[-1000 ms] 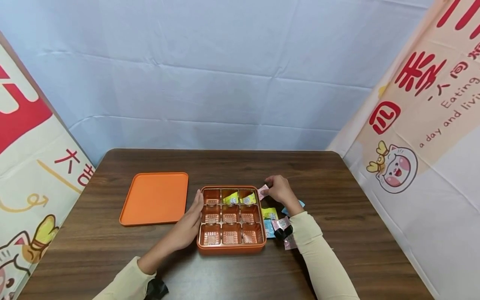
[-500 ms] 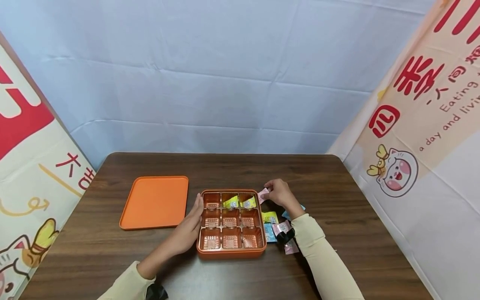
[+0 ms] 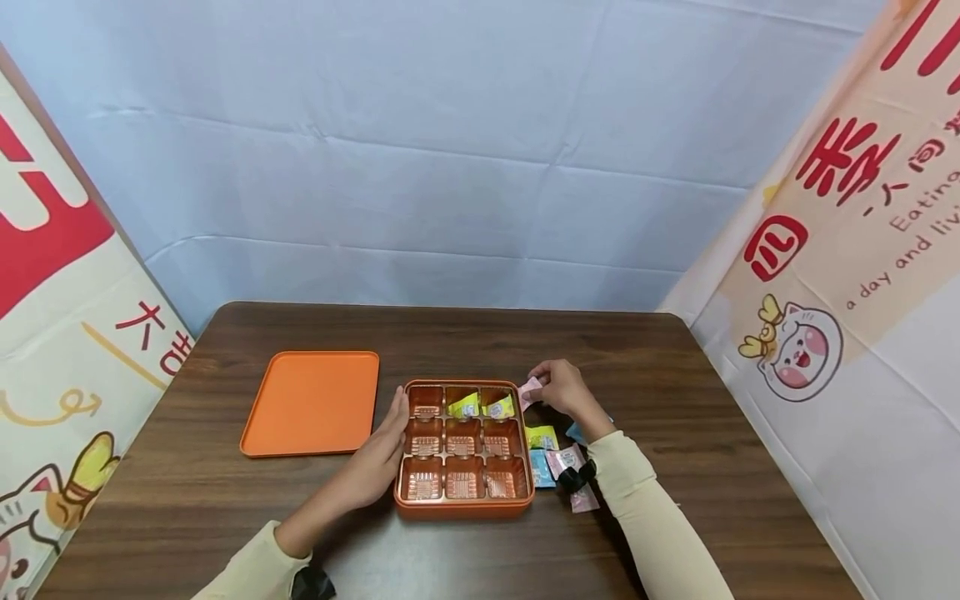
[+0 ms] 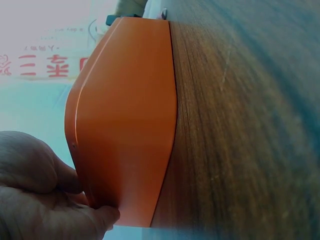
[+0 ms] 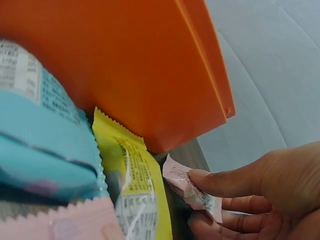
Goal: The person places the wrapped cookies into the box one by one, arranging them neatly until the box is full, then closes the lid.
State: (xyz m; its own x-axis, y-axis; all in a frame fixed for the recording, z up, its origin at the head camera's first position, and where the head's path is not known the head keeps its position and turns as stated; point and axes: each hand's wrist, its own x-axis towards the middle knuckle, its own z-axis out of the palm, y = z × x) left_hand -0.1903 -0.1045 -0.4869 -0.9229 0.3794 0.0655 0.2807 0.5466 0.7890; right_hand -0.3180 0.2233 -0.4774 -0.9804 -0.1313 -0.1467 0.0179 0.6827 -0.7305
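An orange-brown box (image 3: 463, 512) with a grid of compartments stands on the table. Two yellow wrapped candies (image 3: 465, 406) lie in its back row, in the middle and right compartments. My left hand (image 3: 375, 462) rests with straight fingers against the box's left wall (image 4: 125, 100). Beyond the back right corner, my right hand (image 3: 567, 392) pinches a small pink wrapped candy (image 5: 187, 185) between thumb and fingers, outside the box. Along the right wall lie a loose yellow packet (image 3: 541, 437), a blue packet (image 3: 542, 468) and pink packets (image 3: 564, 458), partly hidden by the right wrist.
A flat orange lid (image 3: 311, 404) lies on the dark wooden table (image 3: 442, 342), left of the box. Another blue packet (image 3: 576, 433) shows partly under the right forearm. A pale cloth (image 3: 420, 150) hangs behind the table, with printed banners (image 3: 840, 250) at the sides.
The head view has shifted slightly. My right hand keeps its pinch on the pink candy at almost the same spot, and my left hand stays against the box.
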